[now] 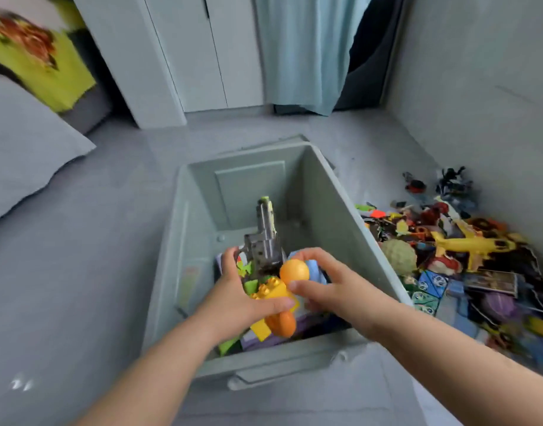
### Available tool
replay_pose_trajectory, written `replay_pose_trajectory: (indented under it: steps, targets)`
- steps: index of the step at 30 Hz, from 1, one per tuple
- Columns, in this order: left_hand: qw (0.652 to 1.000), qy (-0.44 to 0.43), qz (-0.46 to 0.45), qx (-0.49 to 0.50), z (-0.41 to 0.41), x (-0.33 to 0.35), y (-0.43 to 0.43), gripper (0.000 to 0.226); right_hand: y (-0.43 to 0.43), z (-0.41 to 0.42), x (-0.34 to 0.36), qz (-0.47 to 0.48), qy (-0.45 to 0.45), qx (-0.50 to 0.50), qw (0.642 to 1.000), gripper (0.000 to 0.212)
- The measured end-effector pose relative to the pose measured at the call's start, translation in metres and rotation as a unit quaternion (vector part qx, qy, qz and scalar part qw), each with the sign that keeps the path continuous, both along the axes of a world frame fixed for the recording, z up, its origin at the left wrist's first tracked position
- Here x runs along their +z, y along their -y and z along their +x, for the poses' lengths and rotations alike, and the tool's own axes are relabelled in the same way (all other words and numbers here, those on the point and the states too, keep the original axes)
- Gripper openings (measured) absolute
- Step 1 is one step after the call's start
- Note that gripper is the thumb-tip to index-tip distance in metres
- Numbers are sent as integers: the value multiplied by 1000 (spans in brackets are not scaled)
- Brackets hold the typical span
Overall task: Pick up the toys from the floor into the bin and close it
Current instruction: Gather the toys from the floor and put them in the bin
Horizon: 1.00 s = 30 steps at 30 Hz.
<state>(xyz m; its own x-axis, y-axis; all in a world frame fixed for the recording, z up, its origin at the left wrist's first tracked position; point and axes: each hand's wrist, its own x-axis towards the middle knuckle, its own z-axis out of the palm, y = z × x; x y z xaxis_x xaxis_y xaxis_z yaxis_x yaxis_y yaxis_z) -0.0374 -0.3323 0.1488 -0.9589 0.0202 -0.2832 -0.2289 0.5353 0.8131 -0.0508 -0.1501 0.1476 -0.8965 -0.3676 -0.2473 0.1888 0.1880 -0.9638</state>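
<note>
Left hand (233, 298) curled round yellow block (271, 289) and grey toy gun (264, 238); right hand (331, 287) pinching orange ball (294, 272); both over open bin (334, 210), toy pile (448, 244) on floor right

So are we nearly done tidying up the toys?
Not yet, only a start. A few toys already lie in the bottom of the bin. Right now the left hand grips a yellow block and a grey toy gun, and the right hand holds an orange ball, above the bin. Left to do: the big pile on the floor, yellow plane included, and the lid.
</note>
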Motion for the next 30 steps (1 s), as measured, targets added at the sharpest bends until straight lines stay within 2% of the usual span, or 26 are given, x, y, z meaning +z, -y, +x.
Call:
replay_pose_trajectory:
  steps: [4,6,8,10,12,14,16,17,19,21,24,27,30]
  targets:
    - [992,108,-68,-17,-10,-52,22,139,25,-10,-30,122,124,41,984,32]
    - [985,150,-86,-28,-17,-66,19,142,25,-14,-35,179,129,77,972,45]
    - [978,167,-118,-42,-23,-72,14,131,24,-15,-38,235,106,114,959,62]
    - [977,143,-145,-61,-25,-68,6,125,21,-11,-31,205,92,86,971,68]
    - [981,83,-157,-73,-22,-53,-6,117,8,-4,-16,151,51,27,987,68]
    - [992,-5,-106,-70,-14,-34,-24,90,-19,7,2,103,1,-23,994,59]
    - [990,-118,14,-80,-4,-13,-50,51,-56,21,20,42,-29,-78,996,49]
    - [980,-157,72,-95,2,-2,-65,41,-78,28,26,14,-39,-112,993,46]
    - [956,-171,169,-168,14,12,-105,36,-129,45,27,-16,-44,-206,977,38]
    - [931,-121,227,-259,29,11,-155,35,-184,63,5,2,-21,-306,952,29]
    - [906,28,235,-351,48,-31,-223,36,-250,96,-63,127,53,-378,916,23]
    - [925,109,182,-316,56,-104,-263,38,-279,131,-142,260,173,-335,889,32]
    - [955,145,133,-221,59,-160,-281,40,-280,148,-201,344,216,-273,872,66]
